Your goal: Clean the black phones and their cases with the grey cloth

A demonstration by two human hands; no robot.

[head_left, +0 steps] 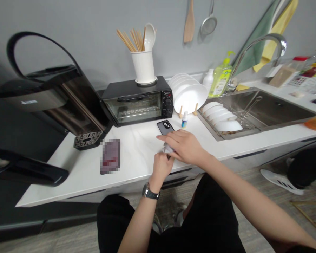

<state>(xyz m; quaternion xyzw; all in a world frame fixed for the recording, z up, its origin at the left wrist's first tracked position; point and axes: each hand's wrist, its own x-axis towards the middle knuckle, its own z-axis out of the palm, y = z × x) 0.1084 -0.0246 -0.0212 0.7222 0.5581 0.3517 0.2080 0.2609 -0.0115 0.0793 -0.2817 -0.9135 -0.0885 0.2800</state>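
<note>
My left hand [162, 167], with a black-strapped watch on the wrist, is closed at the counter's front edge. Above and against it is my right hand [185, 146], its index finger reaching left and its other fingers curled down. Between both hands shows a small pale, shiny object [169, 148], mostly covered, so its kind cannot be made out. Just beyond my right fingers lies a phone case [164, 126] with a dark rim and camera cutouts, its lower part hidden. A small white spray bottle [184, 120] with a blue label stands upright beside it.
Left on the white counter [137, 147] lies a blurred-out phone-shaped thing [110, 156], near a dark drink machine [76, 105]. Behind are a toaster oven [139, 105], a utensil holder [143, 66] and racked plates [188, 93]. Rightward are bowls [221, 117], a sink [274, 105] and someone's shoe [281, 181].
</note>
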